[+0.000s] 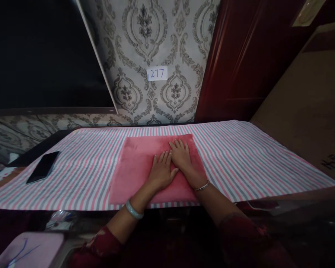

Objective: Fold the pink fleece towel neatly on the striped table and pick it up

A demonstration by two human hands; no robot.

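Note:
A pink, plush-looking square cloth [134, 167] lies flat on a striped tablecloth [240, 156] of pink, grey and white. My left hand [162, 170] rests palm down near the middle of the pink cloth, its fingers stretched out. Just right of it and a little farther back, my right hand [181, 155] also lies flat on the cloth, fingers spread. The two hands are close together, the left fingertips near the right hand's edge. Neither hand holds anything. The cloth looks darker red around the hands and toward its right side.
A black phone [44, 167] lies on the left of the striped cloth. Behind the table are a large dark screen [44, 56], a patterned wall with a paper marked 277 [157, 73], and a dark red door [240, 56]. A cardboard box [309, 96] stands at right.

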